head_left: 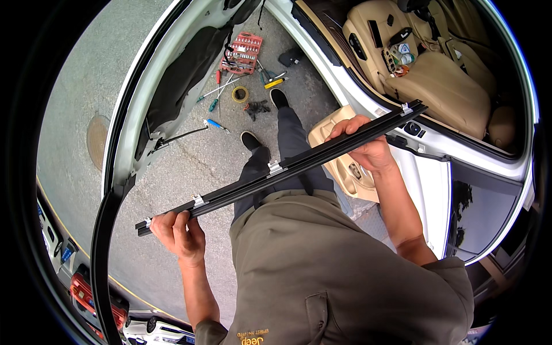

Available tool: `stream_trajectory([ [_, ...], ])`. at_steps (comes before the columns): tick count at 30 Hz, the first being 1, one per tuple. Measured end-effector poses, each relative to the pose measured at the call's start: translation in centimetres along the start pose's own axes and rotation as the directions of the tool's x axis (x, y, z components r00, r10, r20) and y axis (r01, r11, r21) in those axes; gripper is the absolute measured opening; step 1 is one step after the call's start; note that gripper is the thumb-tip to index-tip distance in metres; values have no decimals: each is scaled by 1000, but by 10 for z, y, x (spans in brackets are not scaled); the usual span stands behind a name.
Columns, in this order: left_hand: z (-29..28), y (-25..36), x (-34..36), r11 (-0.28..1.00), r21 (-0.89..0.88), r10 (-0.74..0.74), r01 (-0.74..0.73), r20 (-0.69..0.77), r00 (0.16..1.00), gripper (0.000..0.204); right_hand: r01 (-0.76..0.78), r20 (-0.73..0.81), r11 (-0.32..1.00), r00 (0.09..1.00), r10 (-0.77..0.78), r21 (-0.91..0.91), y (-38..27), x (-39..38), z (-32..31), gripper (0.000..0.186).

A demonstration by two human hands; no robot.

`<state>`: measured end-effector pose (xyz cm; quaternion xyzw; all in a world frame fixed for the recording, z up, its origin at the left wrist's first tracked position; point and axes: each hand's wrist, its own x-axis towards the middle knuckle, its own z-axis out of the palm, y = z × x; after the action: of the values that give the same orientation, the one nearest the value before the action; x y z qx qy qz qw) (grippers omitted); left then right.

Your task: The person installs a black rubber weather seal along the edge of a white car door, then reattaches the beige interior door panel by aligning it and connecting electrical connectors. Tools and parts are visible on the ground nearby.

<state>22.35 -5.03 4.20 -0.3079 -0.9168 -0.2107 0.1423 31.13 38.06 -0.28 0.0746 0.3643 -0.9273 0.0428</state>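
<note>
between both hands, left hand (177,234) and right hand (368,146) each clenched on it, spans a long black trim strip (282,167).

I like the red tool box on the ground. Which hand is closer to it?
Left. The left hand grips the black strip below the red socket set; the right hand is further off to its right.

The single head-worn fisheye camera looked steeply down from close above the person's torso, taking in pavement (190,161), scattered tools and the open car interior.
</note>
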Motion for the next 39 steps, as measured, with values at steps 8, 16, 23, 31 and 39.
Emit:
stream_trajectory([
  [8,-1,0,5,996,75,48,-42,-76,996,31,6,7,1000,1000,-6,-5,-1,5,-1,31],
  [16,-1,-2,7,997,79,30,-24,-81,996,31,-20,-45,999,999,18,-46,-2,9,2,29],
  [23,1,-5,4,998,55,11,-6,-92,996,29,-39,-70,998,997,36,-40,0,10,-2,32],
  [31,0,-7,5,992,115,-45,58,-116,992,38,-78,-121,997,990,78,0,4,8,-14,35],
  [39,2,-11,-5,981,166,-66,100,-202,977,52,3,-100,1000,995,-3,-3,15,8,-19,36],
])
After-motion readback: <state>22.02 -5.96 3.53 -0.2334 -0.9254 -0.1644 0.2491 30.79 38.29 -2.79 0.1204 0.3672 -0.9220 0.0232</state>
